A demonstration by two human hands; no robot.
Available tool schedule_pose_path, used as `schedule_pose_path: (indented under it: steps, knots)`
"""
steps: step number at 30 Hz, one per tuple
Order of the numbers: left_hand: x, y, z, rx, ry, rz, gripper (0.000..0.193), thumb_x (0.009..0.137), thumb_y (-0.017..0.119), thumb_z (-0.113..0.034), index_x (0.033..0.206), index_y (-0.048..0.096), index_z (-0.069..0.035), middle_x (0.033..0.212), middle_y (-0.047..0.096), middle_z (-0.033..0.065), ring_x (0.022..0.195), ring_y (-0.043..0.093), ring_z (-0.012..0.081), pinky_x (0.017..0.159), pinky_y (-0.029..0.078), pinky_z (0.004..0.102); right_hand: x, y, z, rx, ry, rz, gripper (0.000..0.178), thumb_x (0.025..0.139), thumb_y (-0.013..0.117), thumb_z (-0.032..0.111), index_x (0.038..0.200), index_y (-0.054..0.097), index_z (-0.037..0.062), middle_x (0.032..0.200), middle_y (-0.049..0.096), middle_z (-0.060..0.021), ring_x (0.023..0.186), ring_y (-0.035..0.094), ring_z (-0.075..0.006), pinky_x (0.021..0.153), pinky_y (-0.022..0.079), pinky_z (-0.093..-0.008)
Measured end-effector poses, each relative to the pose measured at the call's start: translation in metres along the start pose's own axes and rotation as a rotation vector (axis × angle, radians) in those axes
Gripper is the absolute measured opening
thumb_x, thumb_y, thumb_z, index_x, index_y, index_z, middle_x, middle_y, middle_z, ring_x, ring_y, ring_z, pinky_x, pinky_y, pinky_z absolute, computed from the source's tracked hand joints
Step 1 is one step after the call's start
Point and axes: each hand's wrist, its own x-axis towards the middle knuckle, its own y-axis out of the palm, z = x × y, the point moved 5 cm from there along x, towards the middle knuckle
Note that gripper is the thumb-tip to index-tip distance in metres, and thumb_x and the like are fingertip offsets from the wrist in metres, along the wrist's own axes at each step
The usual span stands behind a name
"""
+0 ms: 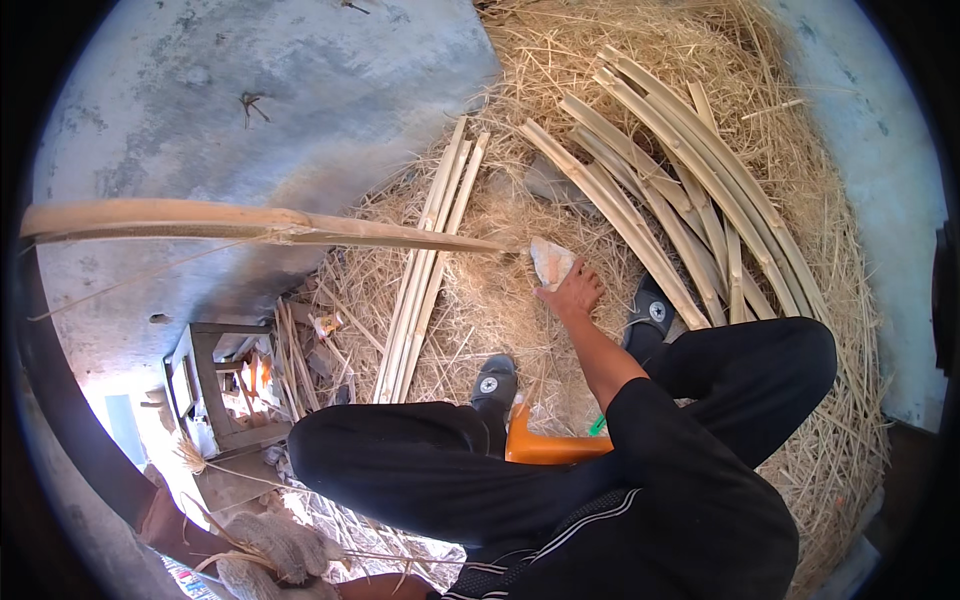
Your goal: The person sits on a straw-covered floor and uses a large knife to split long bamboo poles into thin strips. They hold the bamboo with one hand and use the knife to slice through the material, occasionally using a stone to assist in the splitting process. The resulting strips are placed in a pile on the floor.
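A long bamboo strip (250, 225) is being held out level across the view by the gloved left hand (275, 550), which sits at the lower left edge; how tightly that hand is closed cannot be told, since the grip end is lost in glare and blur. The right hand (572, 292) is being stretched forward, fingers curled loosely onto a pale whitish lump (551, 262), possibly a stone or cloth, lying on the straw (500, 300) just past the strip's tip.

The step in hand is judged to be the working of one strip, with the lump being fetched. Next, the lump would need lifting clear of the straw without the strip being dropped.

No package or label is being shown clearly; only an orange seat (545, 447) is peeking between the knees, and a wooden stool (215, 385) is standing left.
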Motion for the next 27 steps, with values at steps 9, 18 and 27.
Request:
schedule_pose_path:
  steps: [9, 18, 27]
  knots:
    - [0.004, -0.001, -0.002, -0.041, -0.003, -0.011, 0.057, 0.095, 0.058, -0.018, 0.146, 0.042, -0.001, 0.074, 0.061, 0.0075, 0.050, 0.053, 0.0096, 0.045, 0.043, 0.0233, 0.052, 0.000, -0.045, 0.709, -0.085, 0.455, 0.091, 0.080, 0.076, 0.046, 0.144, 0.031, -0.0009, 0.122, 0.059, -0.0242, 0.099, 0.068, -0.0382, 0.080, 0.059, -0.0546]
    - [0.006, -0.007, -0.012, -0.078, -0.065, 0.038, 0.059, 0.091, 0.062, -0.016, 0.145, 0.044, 0.000, 0.072, 0.060, 0.0078, 0.048, 0.053, 0.0104, 0.044, 0.044, 0.0238, 0.061, -0.024, -0.066, 0.944, 0.063, 0.395, 0.048, 0.079, 0.079, 0.023, 0.112, 0.059, -0.0063, 0.099, 0.066, -0.0184, 0.081, 0.070, -0.0332, 0.055, 0.064, -0.0422]
    - [0.023, -0.018, -0.042, 0.017, -0.186, 0.289, 0.054, 0.086, 0.071, -0.011, 0.136, 0.053, -0.003, 0.074, 0.063, 0.0023, 0.052, 0.058, 0.0081, 0.047, 0.046, 0.0246, 0.053, -0.255, -0.014, 0.932, -0.462, -0.051, 0.048, 0.070, 0.078, 0.015, 0.110, 0.069, -0.0110, 0.099, 0.072, -0.0155, 0.084, 0.070, -0.0230, 0.074, 0.055, -0.0347]
